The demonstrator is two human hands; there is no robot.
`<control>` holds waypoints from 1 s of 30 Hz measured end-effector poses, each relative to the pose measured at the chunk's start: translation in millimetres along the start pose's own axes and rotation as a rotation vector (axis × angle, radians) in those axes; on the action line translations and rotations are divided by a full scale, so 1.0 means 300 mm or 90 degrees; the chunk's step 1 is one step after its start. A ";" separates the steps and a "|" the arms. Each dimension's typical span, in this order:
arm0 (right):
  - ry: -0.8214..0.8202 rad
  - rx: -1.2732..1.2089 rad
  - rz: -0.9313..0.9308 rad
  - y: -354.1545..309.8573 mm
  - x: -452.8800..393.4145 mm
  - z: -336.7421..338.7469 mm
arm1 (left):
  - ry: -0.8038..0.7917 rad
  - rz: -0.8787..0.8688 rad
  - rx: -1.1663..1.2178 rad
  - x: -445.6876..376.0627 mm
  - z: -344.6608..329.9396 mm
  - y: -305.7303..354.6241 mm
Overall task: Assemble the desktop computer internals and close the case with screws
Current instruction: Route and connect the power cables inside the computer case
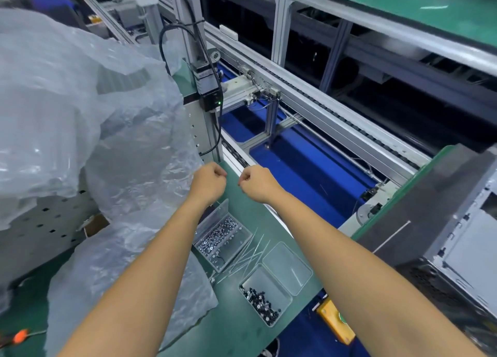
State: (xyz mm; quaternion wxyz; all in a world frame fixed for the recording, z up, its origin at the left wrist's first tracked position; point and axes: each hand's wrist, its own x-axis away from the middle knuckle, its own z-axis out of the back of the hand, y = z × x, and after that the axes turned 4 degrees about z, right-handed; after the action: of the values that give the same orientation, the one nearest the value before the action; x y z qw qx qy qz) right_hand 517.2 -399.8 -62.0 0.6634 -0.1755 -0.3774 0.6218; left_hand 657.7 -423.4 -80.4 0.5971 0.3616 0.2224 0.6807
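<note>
- Head view: both forearms reach forward over a green counter point(242, 316), the 2 fists close together near its far edge.
- The left hand point(208, 181) is clenched, knuckles up; whether anything small sits inside that grip cannot be told.
- The right hand point(255, 181) is also curled tight, thumb and forefinger tips pressed together; any thin item pinched there is too small to make out.
- Under the left forearm lies an open clear box of silver screws point(220, 239), its lid point(212, 216) tilted up on the far side.
- Nearer the camera sits a second clear tray of black screws point(262, 301), with an empty clear tray point(287, 266) touching its far-right side.
- A loose scatter of thin cable ties point(251, 254) lies between the silver-screw box and the 2 trays.
- The desktop computer case point(457, 249), grey metal with a dark side panel, lies at the right edge of the frame, well apart from both hands.
- Crumpled clear plastic wrap point(80, 114) fills the left side, draped over a perforated grey metal panel point(40, 222).
- Beyond the counter runs an aluminium conveyor frame point(322, 114) with blue flooring below.
- A yellow button box point(336, 321) hangs below the counter's near-right edge.
</note>
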 end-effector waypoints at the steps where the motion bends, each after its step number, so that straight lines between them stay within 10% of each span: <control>1: 0.003 -0.001 -0.002 -0.002 0.003 0.002 | -0.002 -0.007 0.002 0.002 -0.006 0.007; 30: 0.130 -0.023 -0.032 0.035 0.572 -0.010 | -0.153 -0.179 -0.171 0.442 -0.055 0.037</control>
State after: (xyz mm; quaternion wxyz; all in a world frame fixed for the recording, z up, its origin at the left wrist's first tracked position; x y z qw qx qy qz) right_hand 502.2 -233.2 -23.0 0.7106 -0.2400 -0.3234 0.5769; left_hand 634.8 -294.3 -52.8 0.7509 0.3229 0.1049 0.5664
